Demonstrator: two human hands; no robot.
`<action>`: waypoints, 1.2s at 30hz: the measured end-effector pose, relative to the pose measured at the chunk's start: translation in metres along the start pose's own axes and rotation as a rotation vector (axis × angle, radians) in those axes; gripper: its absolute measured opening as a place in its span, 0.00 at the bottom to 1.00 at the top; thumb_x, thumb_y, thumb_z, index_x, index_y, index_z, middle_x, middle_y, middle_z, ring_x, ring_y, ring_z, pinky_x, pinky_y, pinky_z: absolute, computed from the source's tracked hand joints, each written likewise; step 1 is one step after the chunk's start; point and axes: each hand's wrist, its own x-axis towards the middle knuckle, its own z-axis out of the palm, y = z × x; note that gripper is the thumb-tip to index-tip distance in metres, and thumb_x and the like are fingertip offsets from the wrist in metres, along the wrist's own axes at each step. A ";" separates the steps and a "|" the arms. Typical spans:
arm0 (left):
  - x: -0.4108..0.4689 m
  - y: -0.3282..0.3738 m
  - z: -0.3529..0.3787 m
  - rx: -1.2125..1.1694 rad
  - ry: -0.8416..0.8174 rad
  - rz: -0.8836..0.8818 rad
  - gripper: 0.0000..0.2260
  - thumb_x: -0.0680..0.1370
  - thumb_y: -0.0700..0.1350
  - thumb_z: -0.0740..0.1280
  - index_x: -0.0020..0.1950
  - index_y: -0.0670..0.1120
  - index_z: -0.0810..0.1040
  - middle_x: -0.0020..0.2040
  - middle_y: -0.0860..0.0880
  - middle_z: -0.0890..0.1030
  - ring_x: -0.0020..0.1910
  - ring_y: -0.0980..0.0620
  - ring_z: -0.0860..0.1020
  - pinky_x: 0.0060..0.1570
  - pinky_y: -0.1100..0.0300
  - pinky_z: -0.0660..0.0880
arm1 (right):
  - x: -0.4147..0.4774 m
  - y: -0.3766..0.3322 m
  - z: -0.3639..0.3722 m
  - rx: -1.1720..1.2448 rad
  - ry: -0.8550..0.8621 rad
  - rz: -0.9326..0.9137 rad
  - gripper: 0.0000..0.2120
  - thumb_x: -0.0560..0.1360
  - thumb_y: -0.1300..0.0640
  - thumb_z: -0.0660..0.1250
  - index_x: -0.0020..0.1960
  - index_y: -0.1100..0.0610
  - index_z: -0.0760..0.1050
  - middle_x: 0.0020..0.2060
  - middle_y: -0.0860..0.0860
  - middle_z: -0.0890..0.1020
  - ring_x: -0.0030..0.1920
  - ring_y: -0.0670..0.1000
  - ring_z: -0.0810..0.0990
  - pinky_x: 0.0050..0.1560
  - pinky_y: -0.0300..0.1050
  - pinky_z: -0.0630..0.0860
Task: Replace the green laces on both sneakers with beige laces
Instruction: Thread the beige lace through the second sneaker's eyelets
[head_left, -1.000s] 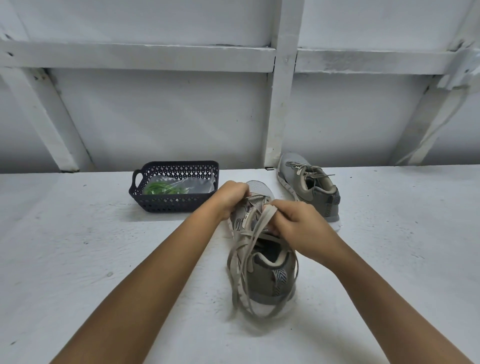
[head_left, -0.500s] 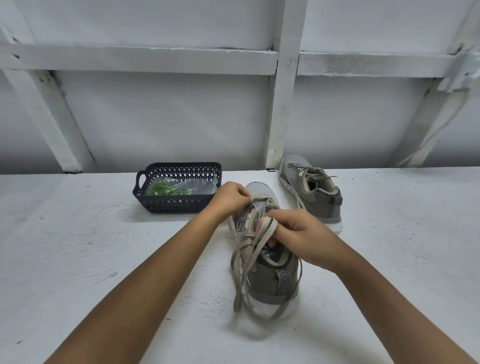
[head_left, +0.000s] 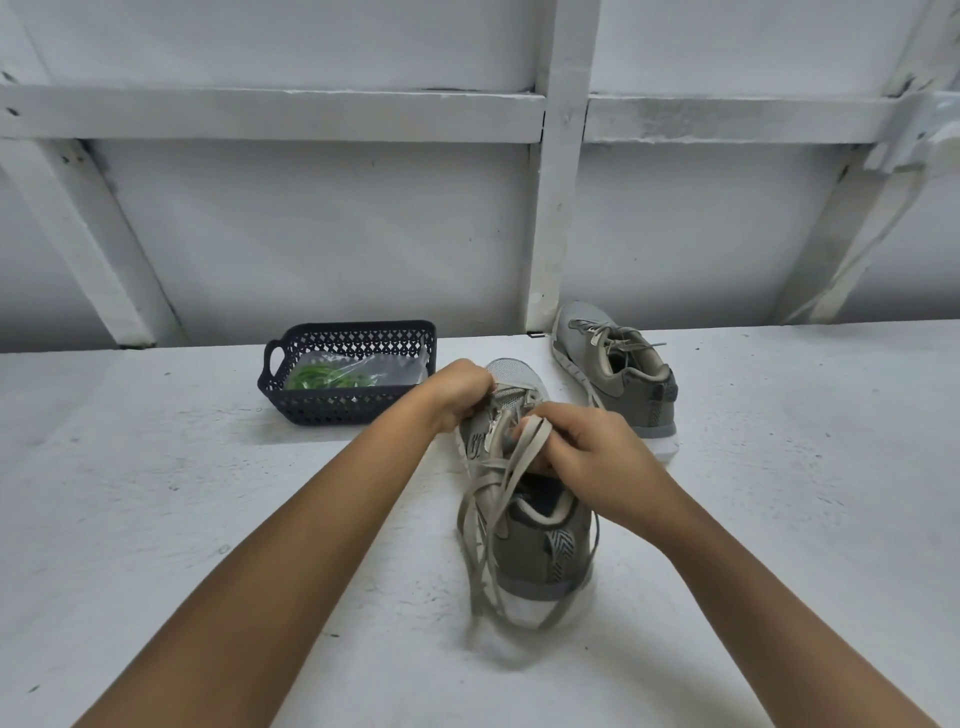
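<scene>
Beige lace hangs loose over the grey-olive near sneaker.

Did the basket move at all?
No. The basket sits just as far left of the white post as before.

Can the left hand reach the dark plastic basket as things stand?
Probably yes. The dark perforated plastic basket sits just beside the left hand, open-topped, with only bare white table between them. But the hand grips the near grey sneaker at its toe end, so must let go first.
</scene>
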 end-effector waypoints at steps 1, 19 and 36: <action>0.000 0.001 0.001 0.009 -0.008 -0.004 0.16 0.76 0.31 0.53 0.30 0.44 0.65 0.24 0.48 0.66 0.26 0.53 0.63 0.26 0.62 0.59 | 0.000 0.001 0.000 0.021 -0.016 0.008 0.09 0.78 0.60 0.60 0.44 0.61 0.77 0.37 0.54 0.82 0.43 0.54 0.79 0.47 0.55 0.76; -0.003 -0.005 -0.001 0.077 0.006 0.041 0.19 0.76 0.30 0.49 0.60 0.44 0.71 0.45 0.46 0.74 0.41 0.47 0.73 0.30 0.60 0.65 | -0.005 0.002 -0.006 0.302 -0.319 0.011 0.15 0.79 0.57 0.62 0.42 0.68 0.75 0.32 0.55 0.75 0.36 0.47 0.71 0.40 0.44 0.69; -0.085 0.032 -0.027 -0.206 -0.275 0.384 0.18 0.78 0.55 0.60 0.49 0.41 0.79 0.43 0.45 0.81 0.42 0.51 0.79 0.50 0.52 0.74 | 0.068 -0.041 -0.040 0.669 0.145 0.019 0.10 0.79 0.66 0.60 0.49 0.56 0.78 0.37 0.53 0.79 0.33 0.47 0.80 0.32 0.40 0.78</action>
